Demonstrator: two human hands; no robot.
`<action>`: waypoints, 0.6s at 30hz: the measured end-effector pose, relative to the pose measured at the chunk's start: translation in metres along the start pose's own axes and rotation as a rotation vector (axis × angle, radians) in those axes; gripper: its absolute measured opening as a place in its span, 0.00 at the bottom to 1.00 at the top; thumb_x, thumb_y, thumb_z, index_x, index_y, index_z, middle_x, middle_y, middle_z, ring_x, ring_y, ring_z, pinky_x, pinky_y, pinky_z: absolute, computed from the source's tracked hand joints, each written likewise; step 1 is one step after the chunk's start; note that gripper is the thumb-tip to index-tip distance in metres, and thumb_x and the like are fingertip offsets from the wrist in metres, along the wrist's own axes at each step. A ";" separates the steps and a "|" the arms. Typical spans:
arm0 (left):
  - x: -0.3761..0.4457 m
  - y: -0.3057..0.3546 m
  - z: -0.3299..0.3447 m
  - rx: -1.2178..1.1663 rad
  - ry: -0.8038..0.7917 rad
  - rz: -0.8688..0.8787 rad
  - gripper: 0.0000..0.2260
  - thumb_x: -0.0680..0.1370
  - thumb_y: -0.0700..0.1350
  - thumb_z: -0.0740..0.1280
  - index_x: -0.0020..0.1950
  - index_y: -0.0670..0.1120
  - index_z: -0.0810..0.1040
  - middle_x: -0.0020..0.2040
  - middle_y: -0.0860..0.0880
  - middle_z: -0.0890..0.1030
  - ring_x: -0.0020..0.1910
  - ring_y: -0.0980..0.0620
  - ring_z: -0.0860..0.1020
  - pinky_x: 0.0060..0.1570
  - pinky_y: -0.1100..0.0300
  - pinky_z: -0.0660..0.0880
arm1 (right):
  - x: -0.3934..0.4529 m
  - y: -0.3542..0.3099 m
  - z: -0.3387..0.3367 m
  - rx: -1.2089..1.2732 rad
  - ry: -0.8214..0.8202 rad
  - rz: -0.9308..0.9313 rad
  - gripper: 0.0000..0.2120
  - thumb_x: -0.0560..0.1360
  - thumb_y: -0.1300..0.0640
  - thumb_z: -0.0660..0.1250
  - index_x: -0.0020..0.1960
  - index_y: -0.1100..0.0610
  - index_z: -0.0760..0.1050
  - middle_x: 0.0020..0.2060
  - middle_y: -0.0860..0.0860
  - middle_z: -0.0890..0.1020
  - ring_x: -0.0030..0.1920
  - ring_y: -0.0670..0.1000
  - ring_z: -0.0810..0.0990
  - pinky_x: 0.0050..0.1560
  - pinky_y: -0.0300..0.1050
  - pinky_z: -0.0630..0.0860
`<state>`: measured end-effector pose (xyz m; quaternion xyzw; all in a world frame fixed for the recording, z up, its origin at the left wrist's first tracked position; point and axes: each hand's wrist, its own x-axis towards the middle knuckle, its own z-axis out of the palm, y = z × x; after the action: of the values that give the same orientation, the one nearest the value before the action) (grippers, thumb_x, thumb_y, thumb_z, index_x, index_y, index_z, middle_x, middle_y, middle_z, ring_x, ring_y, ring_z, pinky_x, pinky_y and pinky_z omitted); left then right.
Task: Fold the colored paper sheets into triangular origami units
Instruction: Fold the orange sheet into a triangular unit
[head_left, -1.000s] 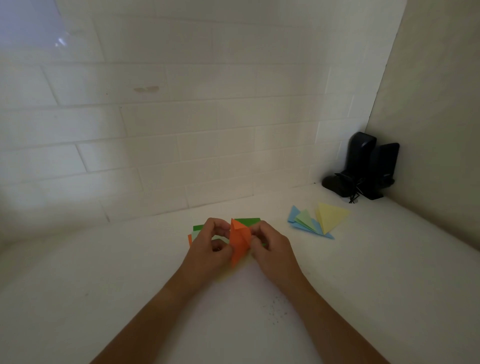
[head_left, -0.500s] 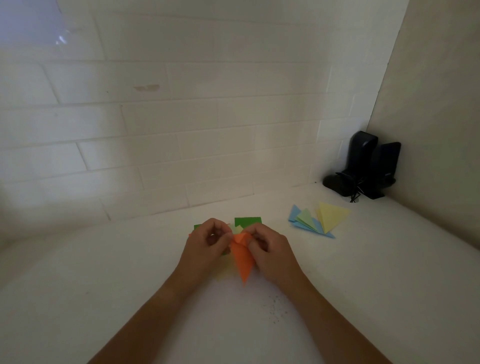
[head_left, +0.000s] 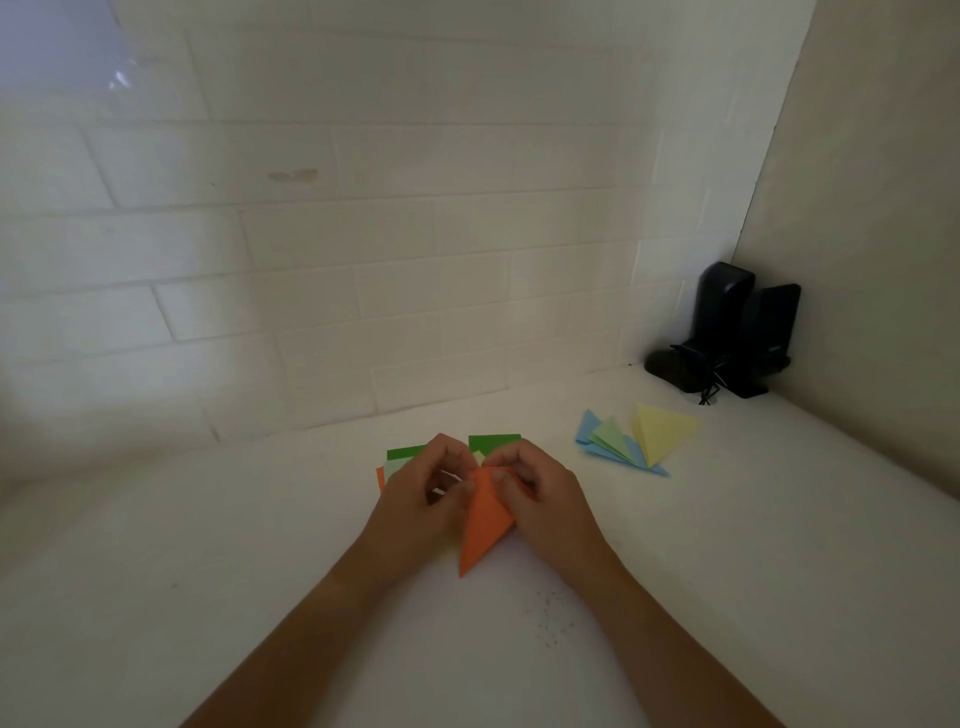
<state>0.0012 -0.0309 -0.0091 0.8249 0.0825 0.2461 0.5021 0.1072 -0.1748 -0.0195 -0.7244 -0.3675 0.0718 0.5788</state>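
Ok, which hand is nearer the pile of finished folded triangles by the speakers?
Right. The right hand lies between the finished triangles and the left hand, which is farther off beyond the orange paper.

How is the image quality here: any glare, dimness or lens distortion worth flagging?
Head view: dim overall, with a small glare patch on the upper-left wall tiles; tile lines curve from wide-angle distortion; the orange paper between both hands stays sharp; the black speakers sit in shadow with little detail.
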 end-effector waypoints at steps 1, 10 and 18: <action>0.000 0.000 0.001 0.034 0.000 0.017 0.10 0.80 0.32 0.66 0.51 0.48 0.79 0.46 0.55 0.82 0.44 0.55 0.81 0.42 0.66 0.76 | 0.000 0.001 0.000 0.000 0.004 0.002 0.09 0.81 0.63 0.66 0.52 0.50 0.80 0.40 0.49 0.85 0.41 0.48 0.83 0.41 0.38 0.75; -0.001 -0.001 0.003 0.148 0.011 0.053 0.17 0.77 0.31 0.62 0.46 0.53 0.81 0.45 0.56 0.82 0.45 0.57 0.78 0.42 0.70 0.71 | -0.001 -0.001 -0.001 -0.003 -0.006 0.005 0.10 0.81 0.66 0.63 0.52 0.52 0.79 0.27 0.53 0.76 0.29 0.45 0.70 0.32 0.35 0.67; -0.002 0.000 0.001 -0.003 -0.015 -0.051 0.06 0.78 0.45 0.62 0.42 0.45 0.75 0.38 0.50 0.78 0.38 0.56 0.74 0.42 0.59 0.71 | -0.003 -0.005 0.000 -0.010 -0.031 -0.006 0.08 0.80 0.65 0.66 0.51 0.54 0.80 0.36 0.46 0.85 0.38 0.40 0.80 0.39 0.30 0.72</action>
<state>0.0000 -0.0323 -0.0099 0.8236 0.0994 0.2272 0.5101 0.1033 -0.1765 -0.0157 -0.7251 -0.3790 0.0793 0.5694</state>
